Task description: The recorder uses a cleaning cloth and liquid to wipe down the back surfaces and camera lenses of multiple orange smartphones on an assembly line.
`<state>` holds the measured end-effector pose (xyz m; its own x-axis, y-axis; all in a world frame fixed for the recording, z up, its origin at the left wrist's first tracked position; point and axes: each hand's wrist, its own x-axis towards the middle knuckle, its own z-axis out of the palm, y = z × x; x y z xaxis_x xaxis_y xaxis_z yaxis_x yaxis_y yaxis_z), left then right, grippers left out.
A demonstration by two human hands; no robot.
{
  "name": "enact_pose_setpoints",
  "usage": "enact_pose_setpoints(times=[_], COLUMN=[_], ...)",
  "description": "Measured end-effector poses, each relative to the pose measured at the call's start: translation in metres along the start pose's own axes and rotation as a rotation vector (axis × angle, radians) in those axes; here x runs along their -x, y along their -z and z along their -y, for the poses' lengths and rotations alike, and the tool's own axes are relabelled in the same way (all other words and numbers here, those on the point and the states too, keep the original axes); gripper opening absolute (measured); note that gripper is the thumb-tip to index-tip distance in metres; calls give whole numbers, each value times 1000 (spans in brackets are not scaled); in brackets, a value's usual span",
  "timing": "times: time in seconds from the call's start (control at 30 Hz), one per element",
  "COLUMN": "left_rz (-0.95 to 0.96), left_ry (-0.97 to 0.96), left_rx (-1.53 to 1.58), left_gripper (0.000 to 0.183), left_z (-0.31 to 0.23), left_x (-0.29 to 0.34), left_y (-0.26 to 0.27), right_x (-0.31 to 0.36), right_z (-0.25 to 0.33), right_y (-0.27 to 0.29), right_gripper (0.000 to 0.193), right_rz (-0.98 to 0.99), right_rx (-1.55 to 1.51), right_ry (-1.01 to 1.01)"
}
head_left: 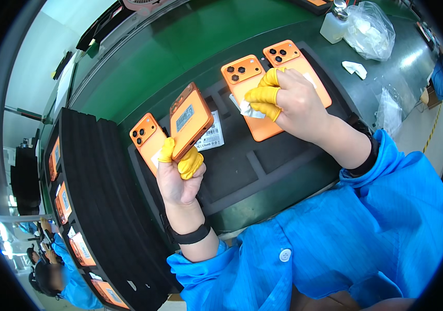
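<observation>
My left hand [180, 173], in yellow finger cots, is closed on the lower end of an orange smartphone [194, 127]. The phone is raised and tilted above a black foam tray [232, 176], with a printed label on its back. My right hand [291, 101], also in yellow finger cots, pinches a crumpled white wipe [251, 110]. That hand is over another orange phone [263, 130] lying in the tray, hiding part of it; I cannot tell whether the wipe touches it. A third orange phone [145, 132] lies at the tray's left. A white printed label sheet [212, 133] lies behind the raised phone.
One more orange phone [309, 67] lies at the tray's right. Stacked black foam trays [107, 207] with several orange phones stand at left. A pump bottle [334, 26], a clear plastic bag [370, 31] and a crumpled wipe [355, 69] are at far right. A person [71, 269] works at lower left.
</observation>
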<state>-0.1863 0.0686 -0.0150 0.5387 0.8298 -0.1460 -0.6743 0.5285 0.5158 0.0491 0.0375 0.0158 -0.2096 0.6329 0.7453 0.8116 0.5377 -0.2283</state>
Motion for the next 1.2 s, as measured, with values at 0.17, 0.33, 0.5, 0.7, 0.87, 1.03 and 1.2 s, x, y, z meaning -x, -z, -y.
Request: enact_pose_setpoints(times=[0.17, 0.33, 0.5, 0.7, 0.87, 1.03, 1.2], left_rz=[22, 36, 1, -153, -234, -336, -755], left_ry=[-2, -2, 15, 2, 80, 89, -142], left_rx=[23, 22, 5, -451, -1004, -1770, -2260], left_gripper=[33, 33, 33, 26, 27, 29, 21], left_z=[-1, -1, 1, 3, 0, 0, 22], left_x=[-1, 1, -2, 0, 5, 0, 17], left_y=[3, 1, 0, 2, -7, 16, -32], right_x=[1, 7, 33, 77, 87, 73, 21], right_z=[-2, -17, -61, -123, -116, -104, -32], right_y=[6, 29, 67, 93, 89, 92, 64], right_gripper=[15, 16, 14, 17, 17, 36, 35], right_rz=[-14, -8, -57, 187, 400, 169, 149], right_rx=[0, 158, 392, 817, 805, 843, 458], right_ry=[-23, -41, -301, -635, -762, -485, -99])
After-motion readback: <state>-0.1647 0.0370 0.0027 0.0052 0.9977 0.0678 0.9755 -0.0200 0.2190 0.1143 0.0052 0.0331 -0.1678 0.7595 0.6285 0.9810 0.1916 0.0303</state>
